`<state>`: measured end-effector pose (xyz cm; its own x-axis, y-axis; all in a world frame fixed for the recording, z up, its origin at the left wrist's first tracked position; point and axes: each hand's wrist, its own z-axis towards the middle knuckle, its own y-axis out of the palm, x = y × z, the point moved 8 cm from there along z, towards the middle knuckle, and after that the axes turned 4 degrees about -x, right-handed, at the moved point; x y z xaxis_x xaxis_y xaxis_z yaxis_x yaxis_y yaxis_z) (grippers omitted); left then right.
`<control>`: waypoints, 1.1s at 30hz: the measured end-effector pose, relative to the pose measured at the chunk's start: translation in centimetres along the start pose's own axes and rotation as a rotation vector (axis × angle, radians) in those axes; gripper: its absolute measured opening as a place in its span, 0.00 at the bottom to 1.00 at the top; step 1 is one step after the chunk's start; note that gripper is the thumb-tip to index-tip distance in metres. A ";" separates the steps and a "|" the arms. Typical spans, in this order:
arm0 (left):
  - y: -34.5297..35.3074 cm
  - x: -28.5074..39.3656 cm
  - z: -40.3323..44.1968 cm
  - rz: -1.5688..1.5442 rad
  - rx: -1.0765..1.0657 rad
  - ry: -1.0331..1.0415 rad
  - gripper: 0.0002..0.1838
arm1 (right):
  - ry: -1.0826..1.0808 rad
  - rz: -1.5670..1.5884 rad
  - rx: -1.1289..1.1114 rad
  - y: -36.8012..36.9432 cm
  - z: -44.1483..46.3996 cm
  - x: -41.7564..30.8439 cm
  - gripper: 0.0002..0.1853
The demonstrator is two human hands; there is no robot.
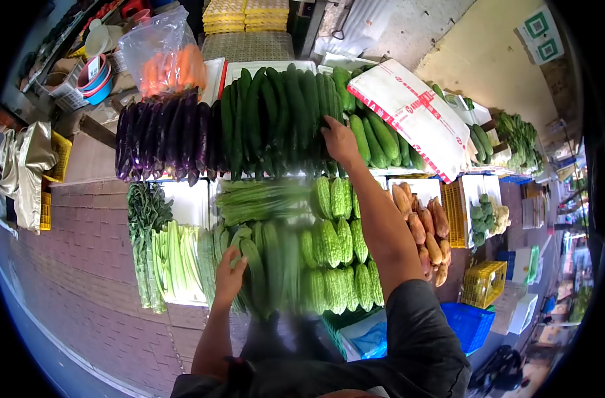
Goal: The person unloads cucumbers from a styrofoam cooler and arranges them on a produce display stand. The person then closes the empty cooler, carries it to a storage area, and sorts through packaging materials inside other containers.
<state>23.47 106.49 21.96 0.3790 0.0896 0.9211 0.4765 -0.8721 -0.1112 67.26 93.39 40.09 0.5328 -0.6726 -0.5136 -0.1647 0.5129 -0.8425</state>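
While our left hand (228, 277) sits open beside the near green gourds (254, 266), our right hand (341, 141) curls at the right end of the far dark cucumbers (292, 109), which run near to far, and we cannot tell whether it grips one.

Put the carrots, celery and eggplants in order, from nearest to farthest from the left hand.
From the left hand:
1. Celery, just to its left.
2. Eggplants, in the far row, leftward.
3. Carrots, bagged, beyond the eggplants.
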 end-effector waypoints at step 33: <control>-2.7 -0.8 -7.5 0.061 -0.008 -0.014 0.33 | -0.116 -0.382 0.081 -1.6 -11.7 -9.4 0.35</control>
<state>15.91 105.20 24.37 0.4183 0.0424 0.9073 0.4460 -0.8798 -0.1645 52.82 92.62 44.36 0.6335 -0.7608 -0.1405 0.1268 0.2813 -0.9512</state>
